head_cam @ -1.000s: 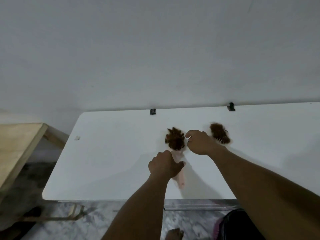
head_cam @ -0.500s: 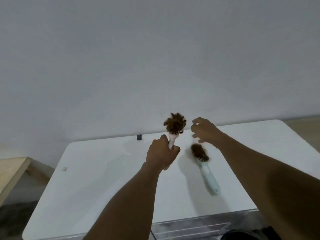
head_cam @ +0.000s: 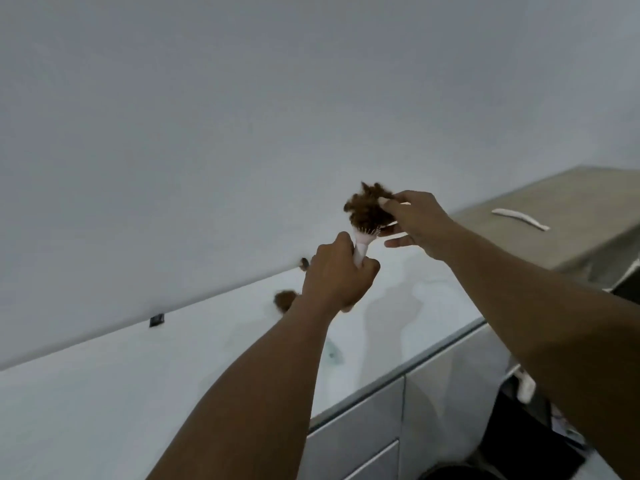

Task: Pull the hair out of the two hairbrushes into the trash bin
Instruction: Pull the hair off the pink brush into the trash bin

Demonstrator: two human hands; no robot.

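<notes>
The white table runs from the lower left up toward the centre of the frame, its near edge dropping to drawer fronts at lower centre; you have plenty of open air above it, and only a dark shape at the bottom right edge that may be the trash bin, too cropped to be sure. Your left hand is clenched round the pale handle of the raised hairbrush, held upright at centre frame, well clear of the table. Your right hand is pinching the brown hair wad on its bristles. That wad looks light, soft and springy, likely snagged on the pins, so take it low near the bristle roots and peel. The second hairbrush lies on the table behind your left wrist, mostly hidden, hair not yet pulled.
</notes>
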